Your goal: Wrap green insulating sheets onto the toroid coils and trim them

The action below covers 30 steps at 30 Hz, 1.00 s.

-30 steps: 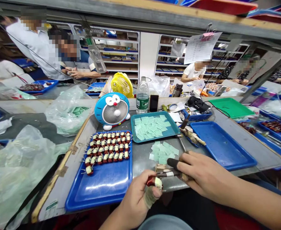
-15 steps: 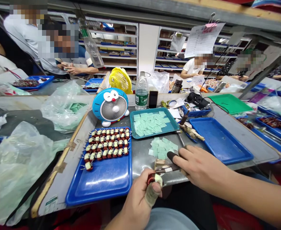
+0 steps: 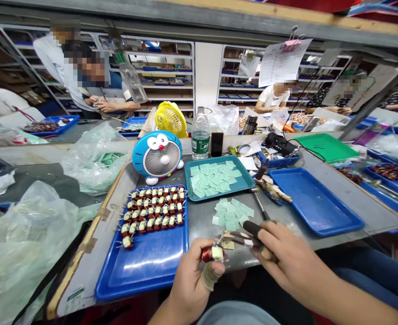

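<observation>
My left hand (image 3: 194,275) pinches a copper-wound coil (image 3: 213,254) with a white end, and its thumb is wrapped in a bandage or tape. My right hand (image 3: 293,257) grips a black-handled metal tool (image 3: 249,237), probably tweezers, whose tips reach toward the coil. Pale strips (image 3: 227,241) sit at those tips, close to the coil, though I cannot tell whether they touch it. Just beyond the tool lies a loose pile of pale green paper squares (image 3: 231,214).
On the left, a blue tray (image 3: 158,282) holds rows of finished coils (image 3: 153,214). Ahead are a teal tray of green squares (image 3: 215,178), a small fan (image 3: 158,155) and a water bottle (image 3: 200,135). A larger blue tray (image 3: 316,201) lies right; plastic bags (image 3: 22,243) lie left.
The coil has turned in my left hand, from end-up to lying sideways with its copper winding to the left. The tool in my right hand has shifted slightly right.
</observation>
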Motion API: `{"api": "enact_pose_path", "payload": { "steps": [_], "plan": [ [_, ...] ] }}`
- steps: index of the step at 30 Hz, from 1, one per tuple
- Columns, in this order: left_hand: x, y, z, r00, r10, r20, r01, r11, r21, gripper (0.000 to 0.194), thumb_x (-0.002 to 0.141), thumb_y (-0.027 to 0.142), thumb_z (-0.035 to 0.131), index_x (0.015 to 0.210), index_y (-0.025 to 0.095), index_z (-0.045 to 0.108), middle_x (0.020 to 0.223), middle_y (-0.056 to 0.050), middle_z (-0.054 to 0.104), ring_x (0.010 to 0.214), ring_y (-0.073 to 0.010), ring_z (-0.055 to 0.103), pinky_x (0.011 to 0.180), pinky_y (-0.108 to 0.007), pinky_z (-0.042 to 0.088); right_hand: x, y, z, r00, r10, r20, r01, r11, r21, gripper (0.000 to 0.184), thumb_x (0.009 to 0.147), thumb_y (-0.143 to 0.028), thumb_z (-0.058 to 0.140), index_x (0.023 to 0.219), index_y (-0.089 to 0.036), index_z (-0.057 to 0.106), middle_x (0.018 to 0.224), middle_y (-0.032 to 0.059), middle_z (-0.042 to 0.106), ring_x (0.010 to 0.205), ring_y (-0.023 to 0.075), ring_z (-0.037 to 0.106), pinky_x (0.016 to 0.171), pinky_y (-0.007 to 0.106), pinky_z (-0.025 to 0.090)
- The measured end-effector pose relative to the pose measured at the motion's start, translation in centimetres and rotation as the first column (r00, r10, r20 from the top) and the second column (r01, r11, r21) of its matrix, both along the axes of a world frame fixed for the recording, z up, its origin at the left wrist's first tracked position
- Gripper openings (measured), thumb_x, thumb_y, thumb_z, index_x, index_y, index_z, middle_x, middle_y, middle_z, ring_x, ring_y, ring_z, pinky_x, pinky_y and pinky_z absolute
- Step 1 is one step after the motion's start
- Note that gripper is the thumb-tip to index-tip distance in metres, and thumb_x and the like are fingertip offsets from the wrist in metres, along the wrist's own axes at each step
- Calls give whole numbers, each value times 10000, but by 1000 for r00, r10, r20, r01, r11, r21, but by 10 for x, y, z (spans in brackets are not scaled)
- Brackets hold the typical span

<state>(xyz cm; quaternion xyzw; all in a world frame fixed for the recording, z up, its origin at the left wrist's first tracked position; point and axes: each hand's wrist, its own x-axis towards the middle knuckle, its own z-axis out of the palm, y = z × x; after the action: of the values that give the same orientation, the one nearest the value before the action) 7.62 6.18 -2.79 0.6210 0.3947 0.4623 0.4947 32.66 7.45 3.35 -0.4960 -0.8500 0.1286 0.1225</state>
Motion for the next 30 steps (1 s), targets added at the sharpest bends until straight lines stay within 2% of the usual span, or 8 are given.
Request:
{"api": "enact_pose_path", "payload": {
  "steps": [3,6,11,17,20,24,26,30],
  "plan": [
    [2,4,1,996,42,-75,-32,991,133,341,961,472,618,1237,282,551,1043,-18,714,865,-166,690,778,-261,524,-5,-13,-12,988,-79,-133,57,985,-163,53,1012,-191,467,1037,-232,490,991,46,526,898,212,527,780,376,455],
    [5,7,6,990,37,-140,-4,974,225,329,955,414,642,1249,296,554,1038,-2,716,867,-153,699,776,-240,528,-8,-18,-14,986,-82,-146,49,975,-217,51,1014,-208,470,973,-232,486,972,41,526,905,217,536,790,389,462],
    [10,3,11,989,18,-144,16,973,229,310,975,438,595,1234,268,571,995,-18,722,824,-166,700,733,-247,528,-2,-22,-14,994,-39,-105,25,991,-130,93,960,-160,523,920,-226,470,884,25,527,824,213,536,709,358,440],
    [29,-7,3,977,215,-4,-213,971,107,284,985,448,569,1163,227,580,948,-39,723,793,-194,699,723,-284,545,-11,-35,-35,975,-133,-180,151,984,90,142,908,-87,501,938,-225,495,914,54,561,817,228,535,689,350,424],
    [30,-2,1,979,202,-11,-199,972,125,286,990,435,564,1186,226,565,992,-50,728,822,-198,714,732,-284,561,-16,-34,-31,967,-151,-206,155,988,5,131,923,-106,517,907,-233,485,875,32,553,794,217,536,682,339,429],
    [19,10,5,960,207,-187,-128,922,366,328,952,393,636,1241,256,564,1029,-39,730,854,-190,725,761,-272,570,-15,-29,-14,972,-154,-176,132,983,-129,105,952,-144,532,928,-237,488,888,20,555,828,215,555,721,351,452],
    [16,14,8,940,237,-246,-108,889,444,357,943,362,651,1271,260,552,1070,-45,732,891,-193,730,794,-275,575,-14,-29,-10,974,-158,-160,138,982,-132,99,956,-148,535,965,-239,496,922,26,569,865,225,561,751,369,463],
    [14,18,9,924,249,-290,-76,863,499,363,963,325,616,1306,237,540,1097,-68,741,930,-202,736,824,-283,582,-18,-27,-8,977,-159,-140,140,981,-133,91,967,-164,544,962,-234,486,926,31,584,879,228,575,758,371,467]
  ]
}}
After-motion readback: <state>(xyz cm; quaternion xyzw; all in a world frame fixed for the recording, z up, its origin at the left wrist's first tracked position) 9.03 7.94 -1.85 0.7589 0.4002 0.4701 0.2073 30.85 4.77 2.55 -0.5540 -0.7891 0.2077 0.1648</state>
